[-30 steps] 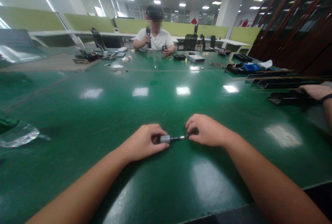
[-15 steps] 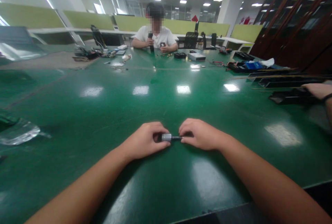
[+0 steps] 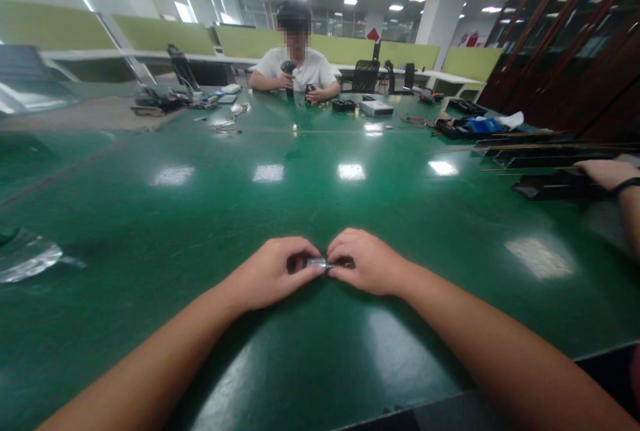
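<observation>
Close above the green table (image 3: 280,211), a small silver cylinder (image 3: 315,262) lies level between my two hands; its exact kind is too small to tell. My left hand (image 3: 270,274) pinches the cylinder between thumb and fingers. From its right end a thin dark shaft (image 3: 342,264) runs into the curl of my right hand (image 3: 370,264). The thumb and fingertips of that hand close around the shaft where it meets the cylinder, hiding part of it.
Across the table sits a person (image 3: 295,71) holding a dark tool. At right, another person's hand (image 3: 607,173) touches long black channels (image 3: 550,186). A clear plastic bag (image 3: 33,258) lies left. Toolboxes, a grey box (image 3: 376,108) and wires (image 3: 227,126) are farther back.
My right hand has slid left along the shaft, up to the cylinder's end. My left hand still pinches the cylinder. The person opposite has raised the dark tool slightly.
</observation>
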The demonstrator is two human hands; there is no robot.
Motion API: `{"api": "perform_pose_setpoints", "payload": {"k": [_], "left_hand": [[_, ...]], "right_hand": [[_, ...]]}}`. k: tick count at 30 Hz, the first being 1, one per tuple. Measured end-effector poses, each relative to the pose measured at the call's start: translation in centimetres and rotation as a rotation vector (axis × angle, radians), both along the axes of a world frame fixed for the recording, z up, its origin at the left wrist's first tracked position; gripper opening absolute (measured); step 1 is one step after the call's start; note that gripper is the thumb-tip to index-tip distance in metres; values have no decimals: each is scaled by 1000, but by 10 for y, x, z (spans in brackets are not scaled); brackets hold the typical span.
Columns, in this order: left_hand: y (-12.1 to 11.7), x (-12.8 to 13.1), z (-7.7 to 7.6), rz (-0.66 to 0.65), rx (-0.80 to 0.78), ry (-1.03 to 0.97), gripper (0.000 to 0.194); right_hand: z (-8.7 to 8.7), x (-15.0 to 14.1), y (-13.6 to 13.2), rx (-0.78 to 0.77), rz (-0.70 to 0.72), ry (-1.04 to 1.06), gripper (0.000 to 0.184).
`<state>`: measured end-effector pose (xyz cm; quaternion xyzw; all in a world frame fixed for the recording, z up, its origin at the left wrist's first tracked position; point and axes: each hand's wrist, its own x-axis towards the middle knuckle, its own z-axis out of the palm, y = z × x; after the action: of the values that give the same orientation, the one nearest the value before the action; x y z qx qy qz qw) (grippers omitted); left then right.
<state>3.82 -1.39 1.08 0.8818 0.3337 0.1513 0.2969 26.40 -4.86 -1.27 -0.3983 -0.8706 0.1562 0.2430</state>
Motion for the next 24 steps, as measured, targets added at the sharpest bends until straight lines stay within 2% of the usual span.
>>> {"api": "perform_pose_setpoints", "payload": {"k": [9, 24], "left_hand": [[0, -1, 0, -59, 86, 61, 24], [1, -1, -2, -64, 63, 36, 22]], "right_hand": [[1, 5, -2, 26, -26, 56, 22], [-2, 3, -2, -6, 26, 76, 11]]}}
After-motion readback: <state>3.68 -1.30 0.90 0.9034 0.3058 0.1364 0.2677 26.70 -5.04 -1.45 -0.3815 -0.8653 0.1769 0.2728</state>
